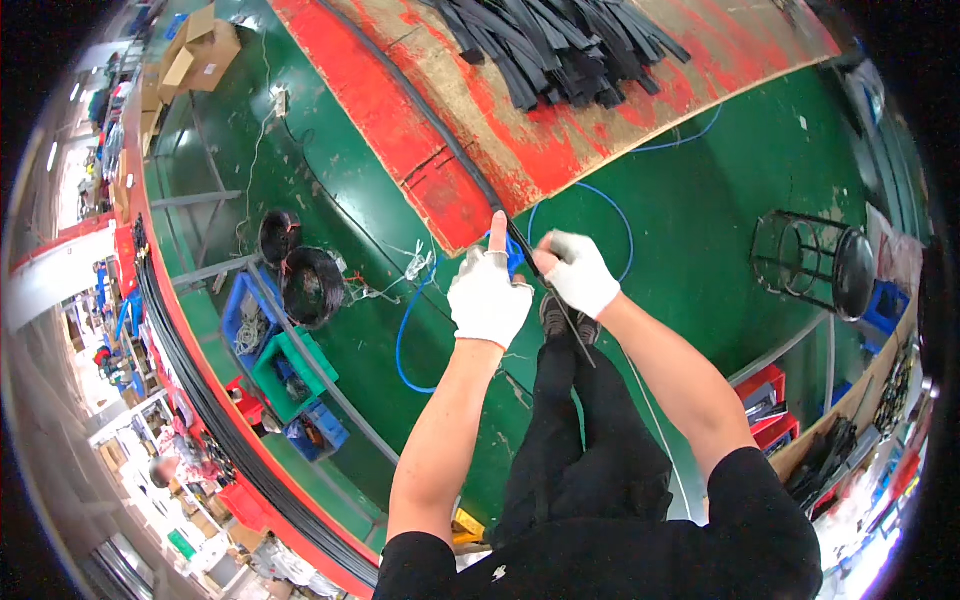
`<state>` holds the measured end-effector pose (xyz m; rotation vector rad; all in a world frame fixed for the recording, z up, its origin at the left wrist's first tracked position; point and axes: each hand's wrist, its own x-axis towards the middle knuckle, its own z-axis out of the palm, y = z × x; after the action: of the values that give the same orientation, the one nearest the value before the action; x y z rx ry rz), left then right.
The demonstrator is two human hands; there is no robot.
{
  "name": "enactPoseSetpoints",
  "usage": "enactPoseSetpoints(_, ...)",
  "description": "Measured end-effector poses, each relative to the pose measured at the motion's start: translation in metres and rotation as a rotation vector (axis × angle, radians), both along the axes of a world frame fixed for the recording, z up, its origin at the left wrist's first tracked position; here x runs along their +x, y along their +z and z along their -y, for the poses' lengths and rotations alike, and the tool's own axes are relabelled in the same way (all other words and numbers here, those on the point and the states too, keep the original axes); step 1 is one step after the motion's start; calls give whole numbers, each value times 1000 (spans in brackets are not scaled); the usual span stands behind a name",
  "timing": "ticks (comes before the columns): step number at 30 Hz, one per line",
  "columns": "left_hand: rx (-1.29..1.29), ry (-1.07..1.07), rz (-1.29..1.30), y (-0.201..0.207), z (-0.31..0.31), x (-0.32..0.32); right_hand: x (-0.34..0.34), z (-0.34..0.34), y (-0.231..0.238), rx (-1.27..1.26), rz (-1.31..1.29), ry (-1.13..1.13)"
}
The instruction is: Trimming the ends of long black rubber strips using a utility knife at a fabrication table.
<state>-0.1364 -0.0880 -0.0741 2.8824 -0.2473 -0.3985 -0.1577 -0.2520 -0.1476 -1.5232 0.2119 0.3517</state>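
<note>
A long black tube or sleeve [440, 130] runs over the red table's near corner toward me. My left hand [490, 297], in a white glove with bare fingertips, is closed around a blue tool [515, 255], mostly hidden by the fingers. Its index finger stretches up along the tube at the table's corner. On the right of the tube, my right hand [580, 275], gloved the same way, pinches it just below the corner. A thin dark end [582, 345] hangs below that hand, over my shoes.
Many short black strips [560, 45] lie heaped on the worn red table [520, 150]. Blue hose [405, 345] loops on both sides of my hands. Green and blue crates [295, 375] and black coils [312, 288] stand left; a black stool [850, 272] stands right.
</note>
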Motion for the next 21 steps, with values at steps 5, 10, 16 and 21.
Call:
enactPoseSetpoints(5,-8,-11,-43,-3,10,7,-58,20,7,41,-161,-41)
enactPoseSetpoints(10,-38,-48,-2,-11,8,7,-39,33,-1,159,-200,69)
enactPoseSetpoints(16,-96,-67,54,-21,3,6,-34,28,7,56,-243,31)
enactPoseSetpoints(21,-148,-52,74,-25,-3,5,-31,38,18,94,-352,104)
